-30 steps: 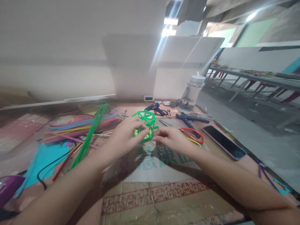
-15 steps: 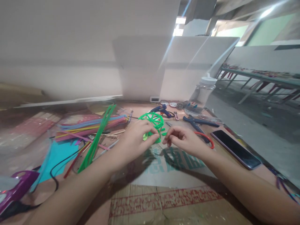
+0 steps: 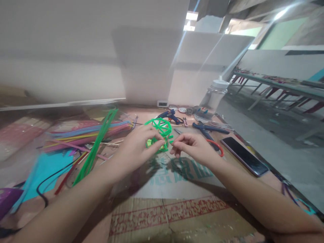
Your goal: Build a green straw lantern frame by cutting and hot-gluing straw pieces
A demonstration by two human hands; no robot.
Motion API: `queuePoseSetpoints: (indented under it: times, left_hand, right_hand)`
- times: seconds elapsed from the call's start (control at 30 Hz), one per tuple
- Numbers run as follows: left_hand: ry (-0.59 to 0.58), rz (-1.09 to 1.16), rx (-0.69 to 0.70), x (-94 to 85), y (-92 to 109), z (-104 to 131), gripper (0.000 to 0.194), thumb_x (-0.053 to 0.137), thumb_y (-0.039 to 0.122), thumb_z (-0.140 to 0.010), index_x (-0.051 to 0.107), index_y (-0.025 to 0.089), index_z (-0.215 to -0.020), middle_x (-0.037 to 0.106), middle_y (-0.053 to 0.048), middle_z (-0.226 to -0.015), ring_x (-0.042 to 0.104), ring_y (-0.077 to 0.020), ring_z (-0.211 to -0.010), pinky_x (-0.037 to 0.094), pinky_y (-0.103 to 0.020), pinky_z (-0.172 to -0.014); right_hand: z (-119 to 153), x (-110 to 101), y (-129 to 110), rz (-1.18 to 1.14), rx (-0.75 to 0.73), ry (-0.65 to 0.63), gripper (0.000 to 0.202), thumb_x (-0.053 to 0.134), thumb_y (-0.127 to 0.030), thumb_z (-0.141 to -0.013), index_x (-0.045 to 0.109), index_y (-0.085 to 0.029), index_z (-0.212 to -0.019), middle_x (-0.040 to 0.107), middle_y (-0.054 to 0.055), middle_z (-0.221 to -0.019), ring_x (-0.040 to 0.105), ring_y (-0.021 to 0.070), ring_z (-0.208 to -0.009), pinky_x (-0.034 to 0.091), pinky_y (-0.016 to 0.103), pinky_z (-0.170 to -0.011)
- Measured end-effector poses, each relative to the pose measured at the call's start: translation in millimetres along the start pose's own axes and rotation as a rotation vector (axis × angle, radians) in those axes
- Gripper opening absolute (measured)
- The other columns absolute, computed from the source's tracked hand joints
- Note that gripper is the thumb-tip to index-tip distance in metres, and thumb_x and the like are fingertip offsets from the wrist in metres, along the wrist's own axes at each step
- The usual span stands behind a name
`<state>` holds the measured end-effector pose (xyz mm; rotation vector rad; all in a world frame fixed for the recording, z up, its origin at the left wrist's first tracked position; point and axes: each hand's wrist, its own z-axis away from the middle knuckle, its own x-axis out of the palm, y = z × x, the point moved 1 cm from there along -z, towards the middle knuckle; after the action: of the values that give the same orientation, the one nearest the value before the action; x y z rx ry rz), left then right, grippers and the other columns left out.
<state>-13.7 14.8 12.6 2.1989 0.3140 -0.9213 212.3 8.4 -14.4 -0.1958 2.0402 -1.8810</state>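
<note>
A green openwork model [image 3: 162,125] made of thin sticks stands at the middle of the table, partly behind my left hand [image 3: 144,141]. The fingers of that hand curve around its near left side, and the thumb tip reaches its lower part. Just right of the model, my right hand [image 3: 186,144] is closed in a pinch by a short green piece [image 3: 171,141]. Whatever lies between those fingertips is too small to make out. Both hands are raised over a printed sheet [image 3: 177,177].
Green strips [image 3: 97,145] and coloured sticks [image 3: 88,133] lie at the left, with a purple tool [image 3: 8,202]. Behind are a blue glue gun [image 3: 168,115] and a clear bottle [image 3: 215,96]. Pliers [image 3: 211,128], red-handled scissors [image 3: 219,148] and a phone [image 3: 243,155] lie right.
The whole view has turned slightly, so things sit further left and a little higher. My right fingers look more closed together. The left hand keeps its place by the model.
</note>
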Motion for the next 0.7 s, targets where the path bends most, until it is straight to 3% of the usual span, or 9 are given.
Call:
queuePoseSetpoints:
  times: [0.13,0.4,0.53,0.7]
  left_hand:
    - [-0.009,-0.003,-0.004,0.7,-1.0,0.3,0.019,0.061,0.032,-0.1,0.068,0.022,-0.085,0.072,-0.002,-0.096,0.064,-0.0223,-0.099,0.046,-0.037,-0.09]
    - [-0.006,-0.013,0.013,1.8,-1.7,0.2,0.019,0.06,0.033,-0.1,0.069,0.023,-0.086,0.072,-0.003,-0.096,0.065,-0.023,-0.098,0.047,-0.037,-0.089]
    - [-0.005,-0.013,0.014,3.2,-2.8,0.4,0.018,0.061,0.032,-0.099,0.068,0.022,-0.085,0.072,-0.002,-0.095,0.064,-0.0221,-0.098,0.047,-0.036,-0.089]
    - [-0.009,-0.011,0.017,3.3,-2.8,-0.1,0.017,0.062,0.032,-0.099,0.069,0.022,-0.086,0.072,-0.002,-0.095,0.064,-0.0218,-0.098,0.046,-0.035,-0.089]
  right_hand:
    - [0.4,0.2,-2.1,-0.04,-0.019,-0.021,0.021,0.076,-0.037,-0.085,0.064,-0.02,-0.085,0.08,0.006,-0.084,0.072,0.0144,-0.064,0.058,0.031,-0.067]
    - [1.2,2.1,2.3,-0.078,-0.053,-0.044,0.014,0.071,-0.028,-0.086,0.06,-0.021,-0.082,0.078,0.003,-0.077,0.072,0.0149,-0.064,0.057,0.031,-0.066]
    - [0.4,1.8,-0.2,-0.105,-0.028,-0.054,0.011,0.071,-0.028,-0.088,0.066,-0.019,-0.088,0.078,0.004,-0.078,0.073,0.0147,-0.066,0.058,0.031,-0.069]
    - [-0.1,0.8,-0.8,-0.133,0.018,-0.056,0.021,0.076,-0.036,-0.087,0.069,-0.018,-0.095,0.08,0.006,-0.085,0.075,0.0152,-0.069,0.059,0.032,-0.073]
